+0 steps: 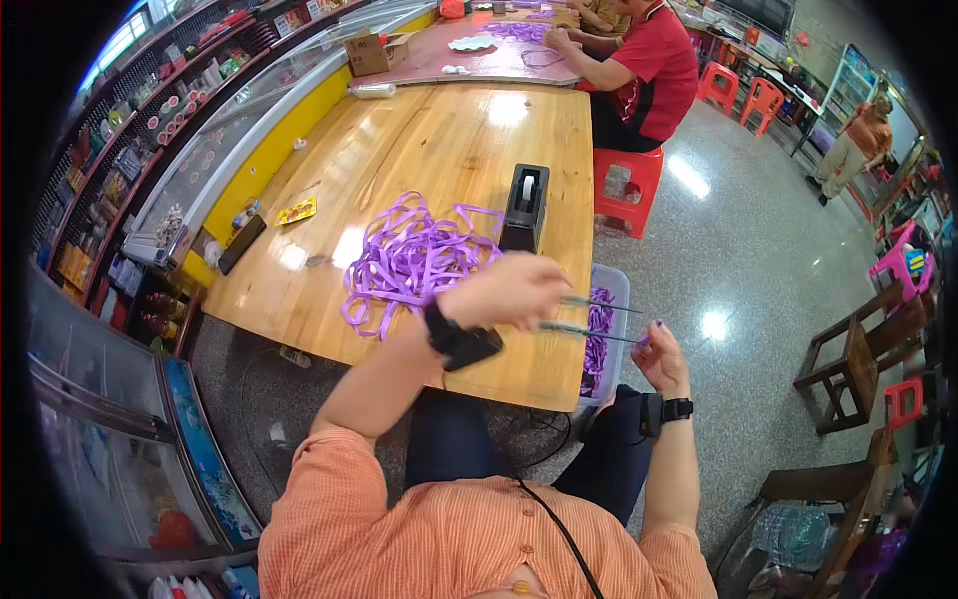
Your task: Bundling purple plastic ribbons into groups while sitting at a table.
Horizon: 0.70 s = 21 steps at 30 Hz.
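Note:
My left hand (519,290) reaches over the right edge of the wooden table (419,150), blurred by motion, its fingers bent. Two thin dark strands (609,335) stretch from beside it toward my right hand (663,357); blur hides exactly what they are. The fingers of my right hand are pinched at the end of the lower strand, where a small purple spot shows. Left of my hands lies a tangled heap of purple ribbon (419,255). Just beyond my left hand stands a black tape dispenser (524,205). Below the strands, a translucent bin (621,285) holds more purple ribbon.
A yellow packet (296,211) and a dark oblong object (242,245) lie at the table's left. Farther off, a person in red (659,70) sits on a red stool (629,190) beside another table (429,55). Wooden chairs (848,364) stand at right; glass display cases (200,150) line the left.

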Tool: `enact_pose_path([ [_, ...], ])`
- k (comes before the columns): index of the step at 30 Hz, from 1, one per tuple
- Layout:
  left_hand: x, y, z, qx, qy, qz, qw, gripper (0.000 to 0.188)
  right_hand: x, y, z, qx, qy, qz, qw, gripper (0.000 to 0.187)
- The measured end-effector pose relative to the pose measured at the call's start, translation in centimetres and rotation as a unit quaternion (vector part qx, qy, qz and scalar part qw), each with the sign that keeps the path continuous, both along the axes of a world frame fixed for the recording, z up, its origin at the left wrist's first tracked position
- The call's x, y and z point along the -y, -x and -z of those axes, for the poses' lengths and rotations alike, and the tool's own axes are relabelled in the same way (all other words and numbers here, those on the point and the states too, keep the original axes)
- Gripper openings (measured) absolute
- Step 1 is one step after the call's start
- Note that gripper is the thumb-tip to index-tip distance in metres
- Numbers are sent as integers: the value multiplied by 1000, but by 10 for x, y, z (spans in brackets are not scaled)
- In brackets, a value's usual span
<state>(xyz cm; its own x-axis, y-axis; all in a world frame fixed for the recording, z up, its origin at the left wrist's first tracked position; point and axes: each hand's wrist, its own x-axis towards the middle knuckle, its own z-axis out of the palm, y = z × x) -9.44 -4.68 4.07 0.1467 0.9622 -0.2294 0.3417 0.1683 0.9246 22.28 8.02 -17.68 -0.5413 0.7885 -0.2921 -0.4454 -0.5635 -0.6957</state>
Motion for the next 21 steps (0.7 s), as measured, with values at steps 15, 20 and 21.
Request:
enact_pose_path([
  [15, -55, 108, -31, 63, -400, -249, 879, 21, 26, 27, -105, 228, -330, 278, 873, 46],
  [20, 37, 0, -119, -42, -273, 17, 961, 15, 97, 70, -197, 226, -513, 148, 815, 16],
  [21, 58, -11, -121, -110, -281, 73, 951, 13, 116, 85, -215, 231, -631, 141, 726, 13],
])
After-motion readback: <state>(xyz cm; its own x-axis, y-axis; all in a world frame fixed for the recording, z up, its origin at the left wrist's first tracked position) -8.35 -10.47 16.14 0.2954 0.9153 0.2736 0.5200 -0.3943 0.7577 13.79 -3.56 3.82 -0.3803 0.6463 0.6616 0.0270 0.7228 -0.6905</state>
